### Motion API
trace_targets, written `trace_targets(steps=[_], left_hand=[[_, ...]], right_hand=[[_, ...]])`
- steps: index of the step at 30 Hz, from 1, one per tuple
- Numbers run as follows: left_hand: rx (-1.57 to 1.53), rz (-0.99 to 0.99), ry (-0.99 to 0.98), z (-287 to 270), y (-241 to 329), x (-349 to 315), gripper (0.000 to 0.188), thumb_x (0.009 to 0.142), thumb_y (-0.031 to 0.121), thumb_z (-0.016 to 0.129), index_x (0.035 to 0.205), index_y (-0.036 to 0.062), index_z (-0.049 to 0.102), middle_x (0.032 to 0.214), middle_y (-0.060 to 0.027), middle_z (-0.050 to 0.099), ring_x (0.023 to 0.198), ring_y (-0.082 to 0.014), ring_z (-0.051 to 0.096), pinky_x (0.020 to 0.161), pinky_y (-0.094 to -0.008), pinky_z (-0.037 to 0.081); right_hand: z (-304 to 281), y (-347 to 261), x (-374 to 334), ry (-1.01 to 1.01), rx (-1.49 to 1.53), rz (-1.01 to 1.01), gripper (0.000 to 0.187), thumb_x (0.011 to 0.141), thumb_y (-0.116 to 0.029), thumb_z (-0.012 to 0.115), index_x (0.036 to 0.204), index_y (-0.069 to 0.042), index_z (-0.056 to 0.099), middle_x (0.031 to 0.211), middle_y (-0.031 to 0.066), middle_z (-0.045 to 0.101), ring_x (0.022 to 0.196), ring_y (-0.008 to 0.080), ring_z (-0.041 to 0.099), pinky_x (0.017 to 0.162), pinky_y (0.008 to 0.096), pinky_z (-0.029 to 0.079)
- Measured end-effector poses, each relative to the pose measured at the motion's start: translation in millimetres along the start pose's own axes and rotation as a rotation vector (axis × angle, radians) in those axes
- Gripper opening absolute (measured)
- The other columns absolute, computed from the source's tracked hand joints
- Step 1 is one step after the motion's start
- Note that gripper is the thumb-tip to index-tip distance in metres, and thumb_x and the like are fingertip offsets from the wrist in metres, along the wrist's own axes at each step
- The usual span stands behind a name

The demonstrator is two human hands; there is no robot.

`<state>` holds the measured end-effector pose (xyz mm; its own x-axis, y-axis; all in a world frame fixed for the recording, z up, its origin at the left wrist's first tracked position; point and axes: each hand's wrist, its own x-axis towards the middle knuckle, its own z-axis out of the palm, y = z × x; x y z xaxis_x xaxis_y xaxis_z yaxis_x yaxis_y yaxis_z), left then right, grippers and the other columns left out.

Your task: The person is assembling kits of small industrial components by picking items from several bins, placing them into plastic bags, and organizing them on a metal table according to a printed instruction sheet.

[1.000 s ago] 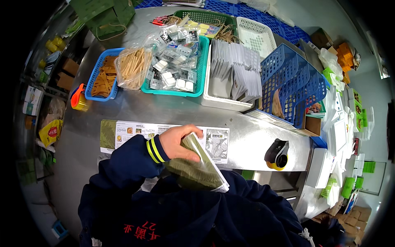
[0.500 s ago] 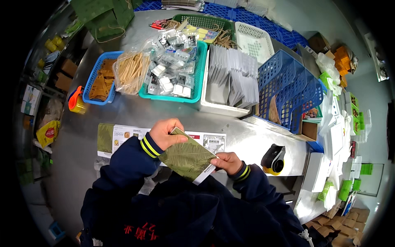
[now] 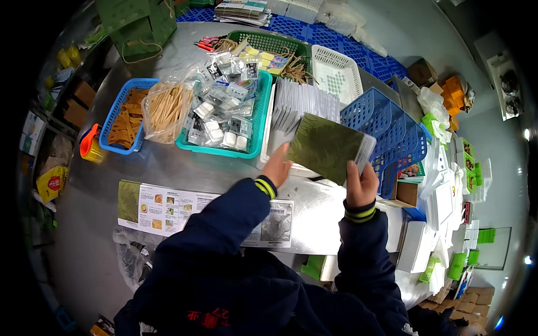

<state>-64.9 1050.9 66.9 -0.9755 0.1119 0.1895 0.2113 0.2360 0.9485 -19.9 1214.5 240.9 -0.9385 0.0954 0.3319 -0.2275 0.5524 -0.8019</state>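
A folded leaflet [image 3: 325, 147] with a dark green leaf pattern is raised over the front of the white bin [image 3: 301, 171]. My right hand [image 3: 361, 183] pinches its lower right corner, thumb on top. My left hand [image 3: 277, 166] is at its left corner, thumb and forefinger apart; its other fingers are partly hidden. Grey-white flat packets [image 3: 305, 98] stand upright in the bin behind the leaflet. On the metal table, partly under my left forearm, lies an unfolded printed sheet [image 3: 168, 208] with a green end panel.
Behind are a teal basket of small packets [image 3: 258, 131], a bag of wooden sticks [image 3: 168, 109], a blue basket of brown pieces [image 3: 115, 147], a white basket [image 3: 336, 70] and a green basket [image 3: 269, 40]. A blue divided rack [image 3: 386, 126] stands right; an orange-handled tape dispenser [image 3: 91, 144] left.
Both hands have moved forward and right, carrying the leaflet from above the printed sheet to the white bin. My left fingers have spread from their pinch. My right sleeve now covers the black tape dispenser's spot.
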Motion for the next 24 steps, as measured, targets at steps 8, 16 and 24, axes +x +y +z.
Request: trace_targets(steps=[8,16,24], left_hand=[[0.616,-0.023,-0.303,87.3,34.9,-1.2,0.060,0.084,0.031,0.047,0.130,-0.0002,0.026,0.133,-0.0193,0.030,0.123,-0.0317,0.028,0.101,-0.0448,0.021],[0.214,0.059,-0.228,72.2,47.8,-21.3,0.046,0.081,0.023,0.046,0.123,0.0060,0.039,0.128,-0.0141,0.038,0.121,-0.0304,0.030,0.101,-0.0395,0.023],[0.197,0.208,-0.348,40.6,50.8,-70.7,0.041,0.076,0.007,0.050,0.116,-0.0007,0.044,0.124,-0.0194,0.040,0.111,-0.0353,0.039,0.095,-0.0387,0.033]], right_hand=[[39.9,51.6,71.6,-0.168,-0.606,0.075,0.027,0.075,-0.024,0.050,0.072,0.003,0.054,0.071,0.0260,0.056,0.070,0.0428,0.054,0.062,0.0477,0.043],[113.5,64.6,74.9,-0.273,-0.890,0.029,0.019,0.075,-0.019,0.049,0.071,-0.001,0.054,0.069,0.0207,0.060,0.065,0.0365,0.059,0.060,0.0448,0.047],[118.0,75.8,65.9,-0.486,-0.950,0.017,0.016,0.076,-0.012,0.048,0.079,-0.003,0.061,0.080,0.0151,0.063,0.074,0.0328,0.061,0.062,0.0395,0.050]])
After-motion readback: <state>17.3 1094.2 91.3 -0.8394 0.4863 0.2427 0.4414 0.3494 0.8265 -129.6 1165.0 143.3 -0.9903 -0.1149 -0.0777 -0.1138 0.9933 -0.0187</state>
